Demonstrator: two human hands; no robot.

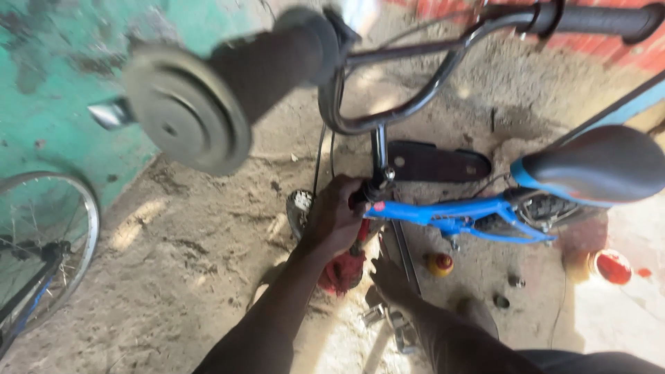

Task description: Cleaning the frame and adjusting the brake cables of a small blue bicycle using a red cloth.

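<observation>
Small blue bike frame (443, 211) is seen from above, held upright over dusty ground (187, 277). Left hand (334, 216) is wrapped shut around the head tube area, just below the handlebar stem (378, 149). Right hand (389, 275) is lower, at 5 o'clock from the left, fingers extended near a red part (343, 271); a grip there cannot be told, view blurred. Black saddle (599, 165) sits at 3 o'clock. Blurred handlebar grip (208, 97) fills 11 o'clock. Spare wheel (41, 242) lies at 9 o'clock. A red-filled tin (611, 267) and small loose parts (514, 280) are scattered at 4 o'clock.
</observation>
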